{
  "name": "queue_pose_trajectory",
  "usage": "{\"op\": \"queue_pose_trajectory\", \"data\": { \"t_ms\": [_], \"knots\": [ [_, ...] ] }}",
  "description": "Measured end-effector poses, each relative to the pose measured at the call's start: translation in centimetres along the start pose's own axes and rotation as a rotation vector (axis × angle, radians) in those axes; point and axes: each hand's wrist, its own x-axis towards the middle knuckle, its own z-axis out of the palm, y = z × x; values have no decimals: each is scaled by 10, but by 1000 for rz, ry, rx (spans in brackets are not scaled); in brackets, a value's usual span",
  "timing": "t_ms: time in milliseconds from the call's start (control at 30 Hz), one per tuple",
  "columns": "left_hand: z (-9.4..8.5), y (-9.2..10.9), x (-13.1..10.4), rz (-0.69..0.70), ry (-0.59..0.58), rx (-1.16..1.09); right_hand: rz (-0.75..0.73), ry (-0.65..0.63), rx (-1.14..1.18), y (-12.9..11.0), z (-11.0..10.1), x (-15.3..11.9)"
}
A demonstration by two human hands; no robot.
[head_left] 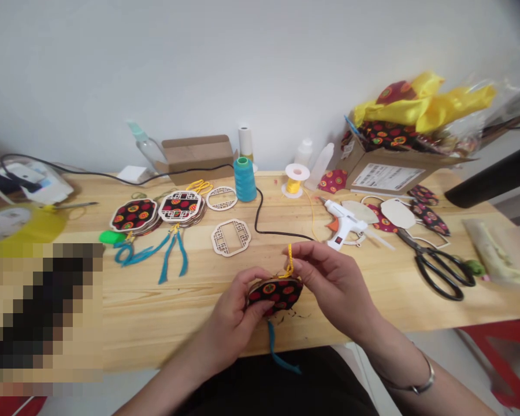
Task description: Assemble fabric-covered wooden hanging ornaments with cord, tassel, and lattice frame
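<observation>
Near the table's front edge my left hand [241, 307] holds a patterned fabric piece [277, 293], dark with red and orange spots, its thumb on the face and fingers behind. From the piece's top rises a yellow braided cord [290, 261], pinched between the thumb and fingers of my right hand [325, 277]. A teal tassel [277, 349] hangs below the piece over the table edge. Frayed dark threads show along its lower rim. Beyond my hands lies a wooden lattice frame [231, 238].
A white glue gun [344, 222] and black scissors [442, 263] lie on the right. Finished-looking pieces [179, 207] sit at the left beside a teal thread cone [244, 180]. A fabric-filled box [385, 167] stands at the back right of the wooden table [177, 318].
</observation>
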Motion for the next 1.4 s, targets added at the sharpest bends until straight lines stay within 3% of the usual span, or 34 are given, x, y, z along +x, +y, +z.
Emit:
{"op": "queue_pose_trajectory", "data": {
  "t_ms": [367,667,1067,1400],
  "knots": [
    [1,8,0,-35,4,-88,-23,-167,-23,0,-12,5],
    [1,7,1,-65,6,-130,-96,-163,-155,-1,-14,6],
    [0,4,-2,-88,-29,-147,-87,-181,-119,1,-13,7],
    [-1,0,-2,-71,-25,-108,-167,-204,-210,3,-12,9]
  ]
}}
